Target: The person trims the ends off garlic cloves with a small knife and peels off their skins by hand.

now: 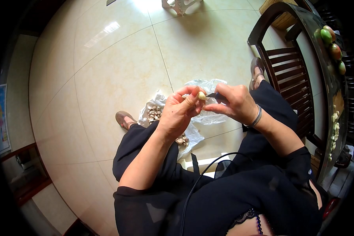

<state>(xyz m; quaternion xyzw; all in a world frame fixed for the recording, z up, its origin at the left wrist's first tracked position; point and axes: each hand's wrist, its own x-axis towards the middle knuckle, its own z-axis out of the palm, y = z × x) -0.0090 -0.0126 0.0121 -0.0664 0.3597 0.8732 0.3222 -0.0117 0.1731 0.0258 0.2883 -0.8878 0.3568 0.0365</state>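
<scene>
In front of me, my left hand (179,110) pinches a pale garlic clove (201,95) between thumb and fingers. My right hand (238,103) grips a small knife (211,95), its dark blade pointing left with the tip at the clove. Most of the knife's handle is hidden in the fingers. Below my left hand, unpeeled garlic (154,113) lies in a crumpled white plastic bag (194,137) on the floor, between my feet. Another thin, whitish plastic bag (212,84) is spread behind both hands.
On the right stands a dark wooden table (322,74) with a slatted chair (287,72) beside it. Several green-red fruits (335,51) and many pale peeled cloves (335,128) lie on the table. A white plastic stool (181,6) stands on the tiled floor (110,74) ahead.
</scene>
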